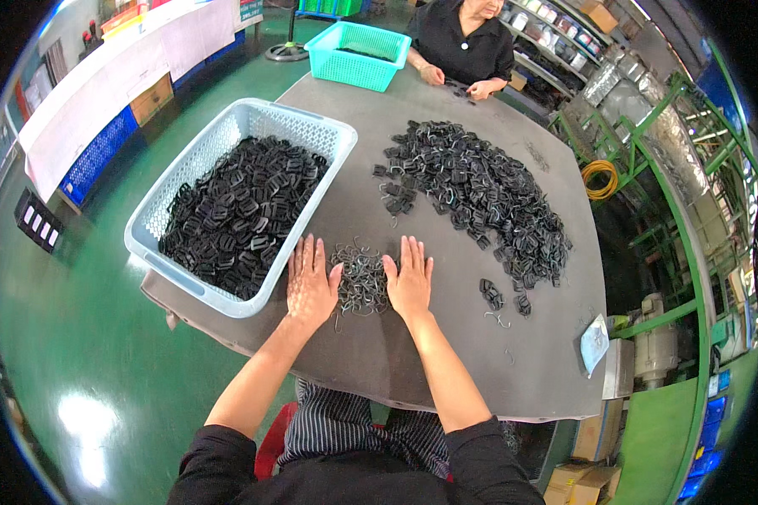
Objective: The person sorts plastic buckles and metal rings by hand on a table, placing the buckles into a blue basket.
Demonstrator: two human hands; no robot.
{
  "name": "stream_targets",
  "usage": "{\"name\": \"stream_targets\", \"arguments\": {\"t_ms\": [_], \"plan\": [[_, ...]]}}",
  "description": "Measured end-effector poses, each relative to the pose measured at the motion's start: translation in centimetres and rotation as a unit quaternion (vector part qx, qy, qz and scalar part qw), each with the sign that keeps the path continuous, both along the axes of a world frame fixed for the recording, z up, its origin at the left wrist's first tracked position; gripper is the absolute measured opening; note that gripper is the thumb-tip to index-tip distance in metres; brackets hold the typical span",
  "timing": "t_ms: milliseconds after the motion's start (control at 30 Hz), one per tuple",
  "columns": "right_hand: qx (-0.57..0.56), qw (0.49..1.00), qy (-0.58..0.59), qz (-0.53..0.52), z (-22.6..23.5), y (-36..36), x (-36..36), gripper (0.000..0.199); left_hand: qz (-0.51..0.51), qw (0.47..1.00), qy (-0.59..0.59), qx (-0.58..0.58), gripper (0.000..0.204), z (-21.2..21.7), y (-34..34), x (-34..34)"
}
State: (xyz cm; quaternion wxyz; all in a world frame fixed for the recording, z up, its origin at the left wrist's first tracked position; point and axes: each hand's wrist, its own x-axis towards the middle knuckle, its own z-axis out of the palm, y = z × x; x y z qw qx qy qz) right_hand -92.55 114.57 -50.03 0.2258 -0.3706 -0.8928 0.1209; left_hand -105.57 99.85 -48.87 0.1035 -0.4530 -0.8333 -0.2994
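Note:
Between my two hands lies a small heap of bent metal hooks on the grey table. My left hand rests flat at the heap's left side, fingers stretched forward, close to the basket wall. On the other side my right hand lies flat, its thumb by the hooks. Neither hand grips anything. At the left stands a pale blue plastic basket filled with black plastic buckles. A large pile of black buckles with hooks among them spreads over the right half of the table.
A turquoise basket stands at the far edge. Across the table a person in black handles small dark pieces. A few buckles and loose hooks lie right of my hand. A blue-white packet sits at the right edge, near green metal framing.

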Motion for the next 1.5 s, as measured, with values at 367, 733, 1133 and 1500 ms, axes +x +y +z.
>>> {"name": "stream_targets", "arguments": {"t_ms": [367,733,1133,1500], "plan": [[-0.048,0.981,0.003,0.191,1.1,2.2,-2.6,0.049,-0.073,0.996,-0.035,-0.022,0.05,-0.7,1.6,0.7],[-0.047,0.974,0.06,0.215,4.7,-1.3,7.3,0.04,-0.13,0.99,0.014,0.047,0.039,1.8,0.1,3.4],[0.128,0.989,-0.065,0.032,2.0,11.7,21.1,0.034,-0.199,0.976,-0.069,-0.054,0.047,-0.4,5.1,3.9],[0.03,0.988,0.066,-0.136,3.8,5.6,29.7,0.046,-0.236,0.96,-0.002,-0.153,0.112,2.8,-5.4,4.8]]}}
